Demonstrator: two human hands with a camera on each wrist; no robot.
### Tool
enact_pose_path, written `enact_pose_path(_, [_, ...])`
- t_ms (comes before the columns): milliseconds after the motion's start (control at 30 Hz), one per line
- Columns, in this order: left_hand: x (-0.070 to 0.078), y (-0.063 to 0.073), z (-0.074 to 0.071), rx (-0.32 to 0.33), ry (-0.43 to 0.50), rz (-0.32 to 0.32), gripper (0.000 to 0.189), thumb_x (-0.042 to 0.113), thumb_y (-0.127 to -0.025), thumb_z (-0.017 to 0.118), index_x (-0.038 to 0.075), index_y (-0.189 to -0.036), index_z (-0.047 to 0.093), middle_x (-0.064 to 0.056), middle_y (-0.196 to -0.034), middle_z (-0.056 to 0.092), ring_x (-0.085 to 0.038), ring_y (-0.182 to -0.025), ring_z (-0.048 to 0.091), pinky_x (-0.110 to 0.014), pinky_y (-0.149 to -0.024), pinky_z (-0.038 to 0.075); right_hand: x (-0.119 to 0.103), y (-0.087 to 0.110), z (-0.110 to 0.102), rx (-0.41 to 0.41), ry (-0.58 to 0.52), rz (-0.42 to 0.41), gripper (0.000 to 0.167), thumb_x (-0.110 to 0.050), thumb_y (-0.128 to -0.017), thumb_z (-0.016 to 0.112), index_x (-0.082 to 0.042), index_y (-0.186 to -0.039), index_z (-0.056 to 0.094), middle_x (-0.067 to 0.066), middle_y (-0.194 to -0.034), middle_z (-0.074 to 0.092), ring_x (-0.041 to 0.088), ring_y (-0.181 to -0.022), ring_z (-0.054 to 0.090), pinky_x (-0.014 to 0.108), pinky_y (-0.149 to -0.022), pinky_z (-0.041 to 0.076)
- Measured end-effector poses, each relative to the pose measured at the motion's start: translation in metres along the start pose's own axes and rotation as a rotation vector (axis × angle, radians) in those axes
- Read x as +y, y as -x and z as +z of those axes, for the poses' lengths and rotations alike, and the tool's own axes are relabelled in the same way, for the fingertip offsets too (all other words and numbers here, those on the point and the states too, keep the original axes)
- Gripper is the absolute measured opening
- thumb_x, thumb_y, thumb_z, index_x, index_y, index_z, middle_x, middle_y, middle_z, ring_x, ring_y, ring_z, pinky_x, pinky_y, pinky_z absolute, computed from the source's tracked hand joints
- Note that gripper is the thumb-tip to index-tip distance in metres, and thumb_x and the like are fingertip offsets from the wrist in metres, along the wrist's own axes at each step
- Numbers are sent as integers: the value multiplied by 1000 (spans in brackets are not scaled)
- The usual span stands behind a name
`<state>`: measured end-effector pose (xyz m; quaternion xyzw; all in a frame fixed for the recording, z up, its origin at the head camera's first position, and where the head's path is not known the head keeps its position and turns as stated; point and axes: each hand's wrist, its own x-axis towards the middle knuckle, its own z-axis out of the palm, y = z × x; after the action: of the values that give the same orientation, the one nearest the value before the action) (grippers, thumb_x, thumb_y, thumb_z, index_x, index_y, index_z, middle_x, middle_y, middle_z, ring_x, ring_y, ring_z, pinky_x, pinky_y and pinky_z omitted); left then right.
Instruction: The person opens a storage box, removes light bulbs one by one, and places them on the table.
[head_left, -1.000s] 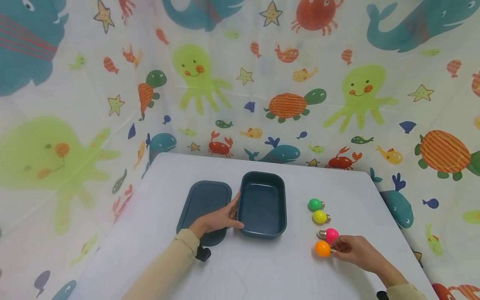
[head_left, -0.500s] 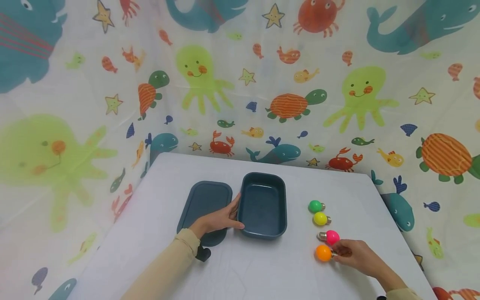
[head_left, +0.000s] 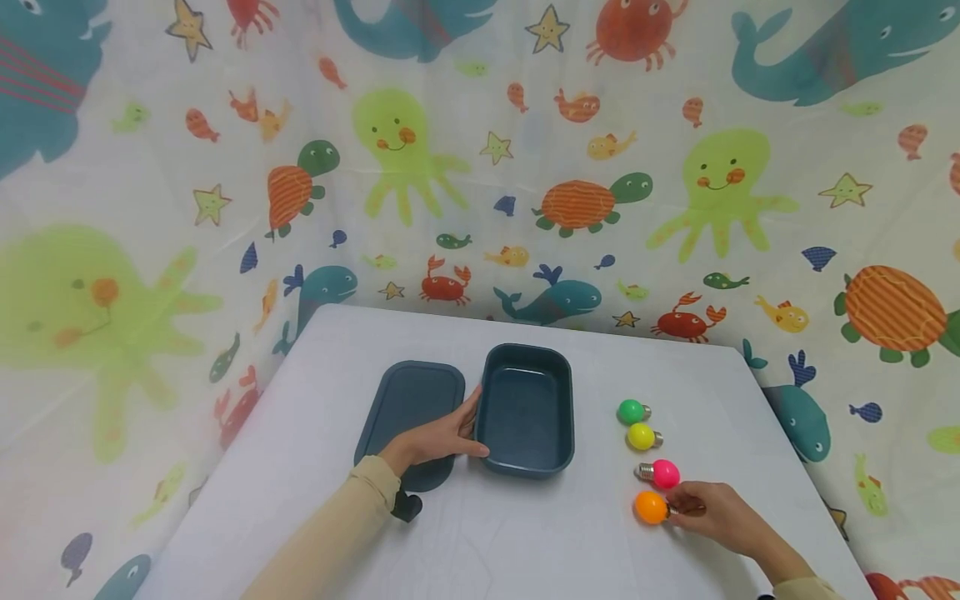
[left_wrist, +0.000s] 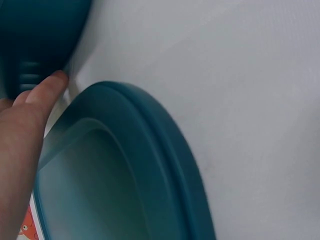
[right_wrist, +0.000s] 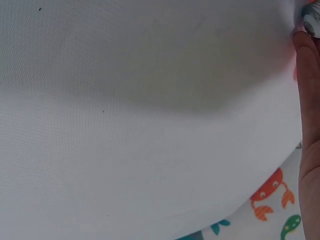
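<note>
My right hand [head_left: 708, 510] pinches the metal screw base of an orange light bulb [head_left: 650, 507] low over the right part of the table; in the right wrist view a metal screw base [right_wrist: 311, 21] shows by the fingertips. Just behind it lies a pink bulb [head_left: 665, 474], with a yellow bulb [head_left: 641, 436] and a green bulb [head_left: 630, 411] farther back. Across the table, my left hand [head_left: 435, 439] rests along the left wall of a dark blue box [head_left: 525, 468], fingers extended and thumb at the near corner. No bulb shows inside the box.
A flat dark blue lid [head_left: 412, 396] lies left of the box, partly beneath the left hand and wrist. The white table [head_left: 525, 542] meets a curtain [head_left: 487, 108] printed with sea animals at the back and both sides.
The orange bulb has shifted slightly toward the near side with my right hand, a little apart from the pink one. My left hand and the box have stayed in place.
</note>
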<state>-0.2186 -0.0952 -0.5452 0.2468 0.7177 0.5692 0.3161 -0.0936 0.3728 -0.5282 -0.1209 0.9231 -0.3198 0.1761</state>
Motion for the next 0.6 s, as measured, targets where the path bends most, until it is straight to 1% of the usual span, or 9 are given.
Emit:
enact_pose_path(233, [2,0,1,4,-3,-5,110,17,-91,71,31,-155,-17,4,-163,-12,-18,-150,4,-43,-119,16,-3,2,-6,-22,-15,-11,31,-26,-84,77,-4,-105,69,-2,-93,68,7,-76,60,22,-73,56])
enact_pose_path(400, [1,-2,1,3,3,-8,110,16,-90,72,33,-155,-16,7,-163,-13,-16,-149,3,-41,-119,16,-3,2,-10,-21,-16,-8,31,-25,-84,78,-3,-104,69,-1,-92,68,7,-76,60,23,-73,57])
enact_pose_path(600, [-3,-4,1,-7,4,1,110,16,-91,71,33,-154,-17,9,-162,-14,-15,-149,2,-40,-119,16,1,1,-10,-25,-15,1,32,-26,-85,77,-2,-104,68,0,-93,68,7,-77,61,23,-73,57])
